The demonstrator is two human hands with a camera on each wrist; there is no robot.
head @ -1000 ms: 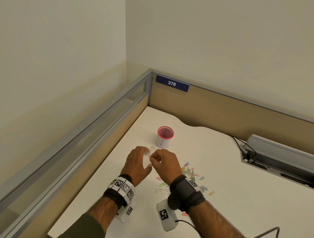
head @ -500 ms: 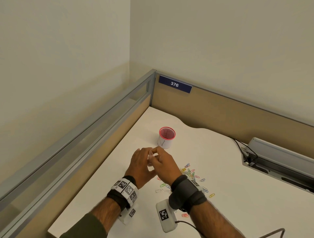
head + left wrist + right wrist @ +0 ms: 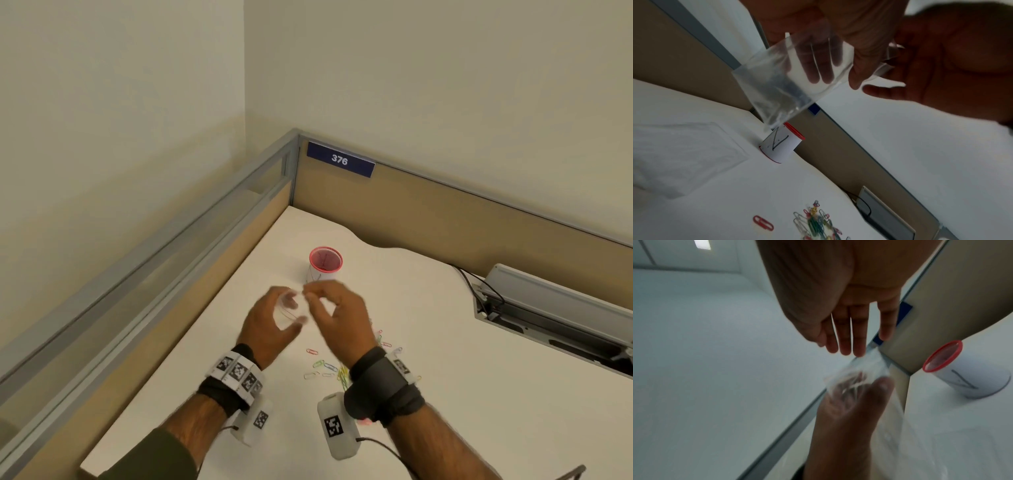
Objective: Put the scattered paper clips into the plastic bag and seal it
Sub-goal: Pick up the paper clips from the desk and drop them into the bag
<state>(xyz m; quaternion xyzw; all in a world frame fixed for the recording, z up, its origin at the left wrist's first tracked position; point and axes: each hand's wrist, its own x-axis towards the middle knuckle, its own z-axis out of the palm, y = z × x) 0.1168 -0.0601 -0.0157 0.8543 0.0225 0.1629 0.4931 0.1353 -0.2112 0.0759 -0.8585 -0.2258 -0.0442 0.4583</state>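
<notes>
I hold a small clear plastic bag [image 3: 291, 308] in the air between both hands, above the white table [image 3: 445, 359]. My left hand [image 3: 270, 325] grips it, fingers behind the film and thumb in front, as the left wrist view shows through the bag [image 3: 785, 81]. My right hand [image 3: 339, 318] pinches the bag's top edge [image 3: 861, 368] with its fingertips. Several coloured paper clips [image 3: 329, 368] lie scattered on the table under my right wrist, and they also show as a heap [image 3: 816, 224] with a lone red clip [image 3: 762, 224] beside it. The hands are blurred.
A white cup with a red rim [image 3: 325, 262] stands just beyond my hands. A second clear bag [image 3: 678, 159] lies flat on the table left of the cup. Partition walls close the left and far sides. A cable tray [image 3: 548, 308] sits at the right.
My hands have drawn slightly apart with the bag between them, and the left hand's fingers have spread wider. The clips and the cup have not moved.
</notes>
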